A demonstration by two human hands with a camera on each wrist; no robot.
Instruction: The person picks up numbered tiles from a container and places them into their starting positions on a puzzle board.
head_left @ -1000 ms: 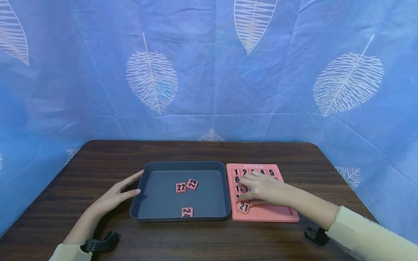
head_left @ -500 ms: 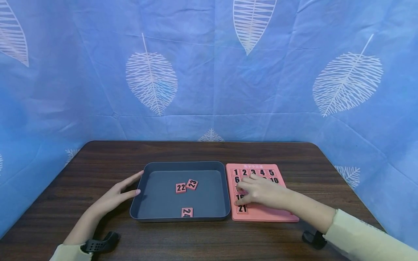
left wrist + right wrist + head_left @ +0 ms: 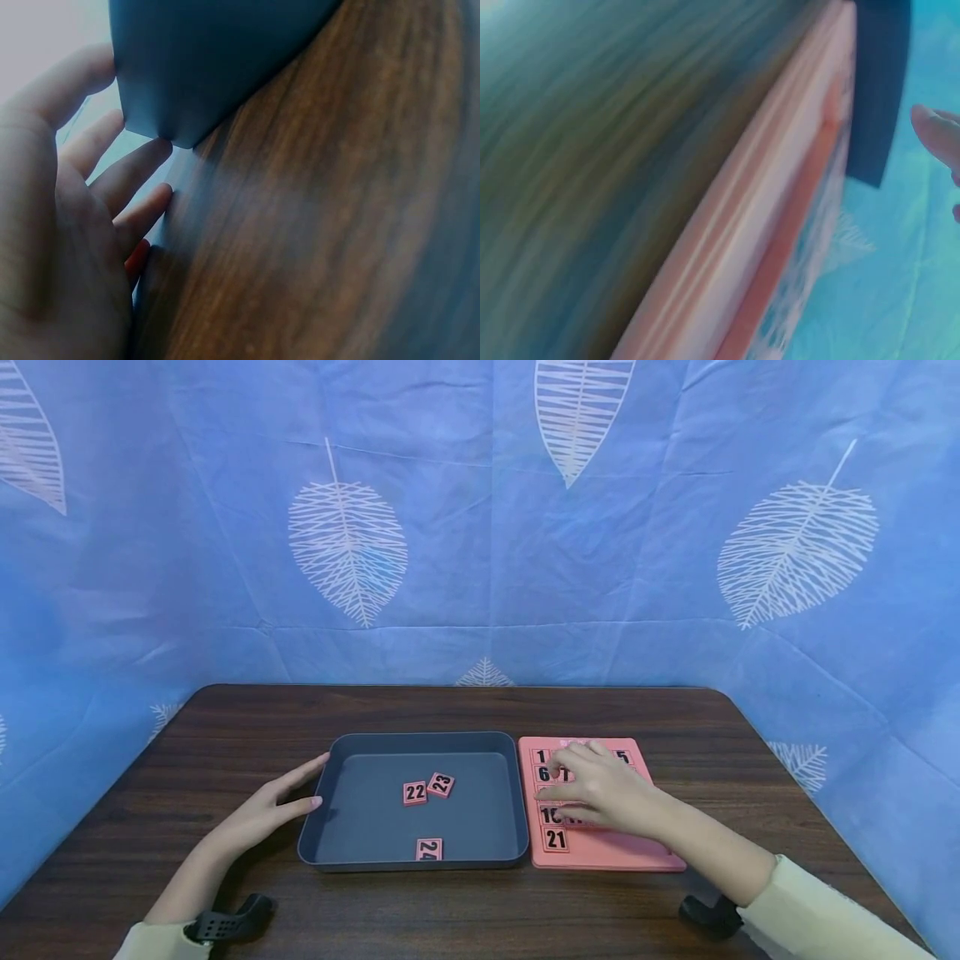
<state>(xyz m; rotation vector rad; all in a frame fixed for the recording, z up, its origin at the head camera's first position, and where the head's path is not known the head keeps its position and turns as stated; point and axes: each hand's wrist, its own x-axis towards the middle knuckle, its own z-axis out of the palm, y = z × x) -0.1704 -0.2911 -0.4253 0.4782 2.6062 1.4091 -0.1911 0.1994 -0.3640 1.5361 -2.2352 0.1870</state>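
Note:
My left hand (image 3: 262,806) rests its straight fingers and thumb against the left wall of a dark grey tray (image 3: 375,835). The left wrist view has those fingertips (image 3: 157,150) touching the tray's corner. In the tray lie pink number tiles 22 (image 3: 415,792), 23 (image 3: 441,785) and a sideways 24 (image 3: 430,849). To its right is a pink number puzzle board (image 3: 630,853), with rows of tiles partly hidden by my right hand (image 3: 611,792). That hand hovers over the board with loosely spread fingers and nothing visible in them. Tile 21 (image 3: 556,840) sits flat in the bottom row's left corner.
A dark wood table (image 3: 420,910) bears everything. Behind it hangs a blue cloth (image 3: 450,527) with white leaf prints. Black wrist straps (image 3: 232,920) are on both arms. The tray and board lie side by side, nearly touching.
Tile 21, tilted under my right fingers a second ago, now lies straight in its corner. The right hand has let go and lifted slightly away from it. My left hand stays put.

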